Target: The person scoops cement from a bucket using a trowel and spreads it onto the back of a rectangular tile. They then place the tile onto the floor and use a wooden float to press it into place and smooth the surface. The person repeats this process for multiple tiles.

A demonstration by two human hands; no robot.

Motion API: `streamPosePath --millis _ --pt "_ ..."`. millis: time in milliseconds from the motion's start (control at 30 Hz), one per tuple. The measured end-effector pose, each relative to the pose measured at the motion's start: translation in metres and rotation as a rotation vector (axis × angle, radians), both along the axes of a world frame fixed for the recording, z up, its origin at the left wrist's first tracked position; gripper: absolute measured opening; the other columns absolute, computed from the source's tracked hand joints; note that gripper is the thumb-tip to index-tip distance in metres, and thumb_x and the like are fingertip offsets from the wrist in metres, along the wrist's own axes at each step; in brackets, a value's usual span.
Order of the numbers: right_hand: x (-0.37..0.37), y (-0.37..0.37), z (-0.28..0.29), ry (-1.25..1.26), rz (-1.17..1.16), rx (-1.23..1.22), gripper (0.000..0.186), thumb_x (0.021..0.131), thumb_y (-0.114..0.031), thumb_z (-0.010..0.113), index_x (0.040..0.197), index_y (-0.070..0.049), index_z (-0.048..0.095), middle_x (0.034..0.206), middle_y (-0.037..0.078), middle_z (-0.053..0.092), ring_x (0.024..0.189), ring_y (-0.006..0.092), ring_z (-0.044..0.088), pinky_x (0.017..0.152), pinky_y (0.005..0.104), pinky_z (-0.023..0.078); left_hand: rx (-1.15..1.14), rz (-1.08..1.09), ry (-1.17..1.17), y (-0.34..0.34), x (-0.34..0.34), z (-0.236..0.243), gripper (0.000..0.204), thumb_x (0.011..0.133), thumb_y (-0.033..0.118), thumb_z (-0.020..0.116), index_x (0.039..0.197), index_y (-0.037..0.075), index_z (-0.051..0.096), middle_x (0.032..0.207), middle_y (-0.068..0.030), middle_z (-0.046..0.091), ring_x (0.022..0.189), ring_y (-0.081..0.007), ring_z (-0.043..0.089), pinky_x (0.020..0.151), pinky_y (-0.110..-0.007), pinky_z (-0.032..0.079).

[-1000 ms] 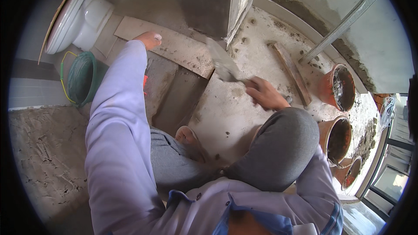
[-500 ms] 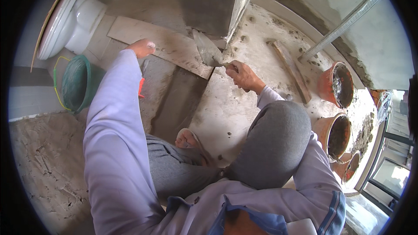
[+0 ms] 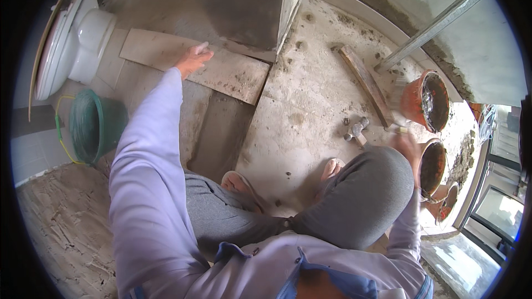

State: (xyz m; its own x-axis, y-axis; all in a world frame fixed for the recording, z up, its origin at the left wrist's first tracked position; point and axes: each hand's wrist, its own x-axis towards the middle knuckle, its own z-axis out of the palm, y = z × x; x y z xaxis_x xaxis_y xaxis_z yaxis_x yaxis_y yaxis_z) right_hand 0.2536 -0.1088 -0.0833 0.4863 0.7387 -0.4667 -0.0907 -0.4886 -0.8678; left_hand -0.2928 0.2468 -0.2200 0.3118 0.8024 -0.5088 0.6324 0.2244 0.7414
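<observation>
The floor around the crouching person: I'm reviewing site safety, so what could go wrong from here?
The hammer lies loose near the right foot, so a shift in stance might catch it.

The right hand, blurred, is close to the orange buckets; a wide movement could knock one.

The left hand is at the long tile; if that tile shifted, fingers might get scraped or pinched, as the hand looks bare.

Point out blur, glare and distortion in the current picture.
Head view: right hand blurred, the hammer nearby much clearer; head view: bright light washing out the floor toward the right; head view: skirting strip looking curved, inside a dark fisheye rim.
</observation>
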Motion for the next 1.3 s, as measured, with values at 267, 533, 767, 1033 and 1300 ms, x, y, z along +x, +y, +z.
streamPosePath --millis 267,533,767,1033,1300 --pt "0.147 -0.02 0.009 0.294 -0.366 0.306 0.034 0.105 -0.029 0.044 0.119 -0.001 0.056 0.071 -0.001 0.046 0.051 0.0057 0.038 0.04 0.0208 0.029 -0.029 0.453 -0.39 -0.003 0.043 -0.005 0.087 0.101 0.058 0.04 0.155 -0.003 0.012 0.158 -0.0214 0.028 0.143 -0.0332 0.035 0.115 -0.045 0.034" --pt "0.111 0.009 -0.003 0.241 -0.463 0.266 0.032 0.104 -0.033 0.045 0.117 -0.006 0.058 0.076 -0.001 0.051 0.053 0.0089 0.045 0.046 0.0231 0.039 -0.105 0.562 -0.396 -0.036 0.045 0.008 0.075 0.104 0.039 0.048 0.156 -0.001 0.012 0.161 -0.0176 0.024 0.144 -0.0317 0.034 0.114 -0.043 0.036" --pt "0.015 0.033 -0.06 0.128 -0.254 0.239 0.026 0.094 -0.018 0.06 0.116 -0.006 0.054 0.089 -0.001 0.054 0.07 0.0056 0.05 0.054 0.0197 0.04 -0.076 0.501 -0.191 -0.039 0.066 0.008 0.083 0.099 0.019 0.061 0.157 0.002 0.005 0.164 -0.0169 0.012 0.144 -0.0285 0.034 0.111 -0.04 0.04" --pt "-0.035 0.092 -0.047 0.064 0.15 0.041 0.027 0.093 -0.011 0.061 0.114 0.002 0.053 0.081 0.005 0.054 0.07 0.0115 0.054 0.063 0.0278 0.047 -0.096 0.672 -0.346 -0.043 0.072 -0.026 0.081 0.103 0.036 0.052 0.158 0.005 0.0 0.166 -0.0124 0.007 0.146 -0.0309 0.03 0.115 -0.042 0.037" --pt "-0.048 0.081 -0.069 -0.157 0.806 -0.051 0.045 0.083 -0.006 0.069 0.124 0.005 0.052 0.104 0.024 0.067 0.098 0.0372 0.068 0.087 0.042 0.052 0.088 1.047 -0.798 -0.06 0.13 -0.048 0.077 0.104 0.049 0.038 0.159 0.013 -0.002 0.167 -0.0038 0.001 0.15 -0.0329 0.021 0.12 -0.049 0.025"
